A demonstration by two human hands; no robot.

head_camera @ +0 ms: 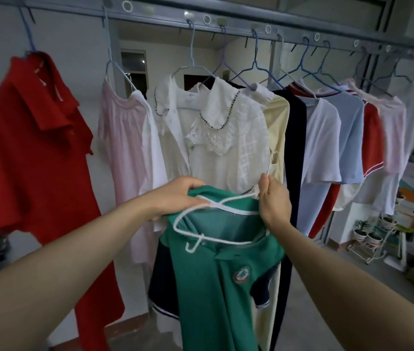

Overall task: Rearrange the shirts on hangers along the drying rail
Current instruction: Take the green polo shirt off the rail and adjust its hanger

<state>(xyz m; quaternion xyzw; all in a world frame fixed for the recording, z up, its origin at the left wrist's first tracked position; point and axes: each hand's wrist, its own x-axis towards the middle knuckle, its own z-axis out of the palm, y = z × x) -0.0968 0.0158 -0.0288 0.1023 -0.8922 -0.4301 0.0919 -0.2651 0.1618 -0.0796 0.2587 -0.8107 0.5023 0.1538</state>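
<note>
green shirt (pixel 216 287) badge (pixel 242 274): characters illegible

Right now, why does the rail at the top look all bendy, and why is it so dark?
In the head view, the wide-angle lens bows the drying rail into a curve; the room is dim, with corners fading darker; the red shirt and pink shirt near the edges look softly blurred, while the green shirt and white hanger in the middle stay fairly sharp.

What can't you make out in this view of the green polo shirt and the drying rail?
- Head view: badge text on the green polo shirt, too small.
- White plastic hanger: far end behind the right hand.
- Dark navy garment: mostly hidden between neighbouring shirts.
- Red polo shirt: hem cut off below.
</note>
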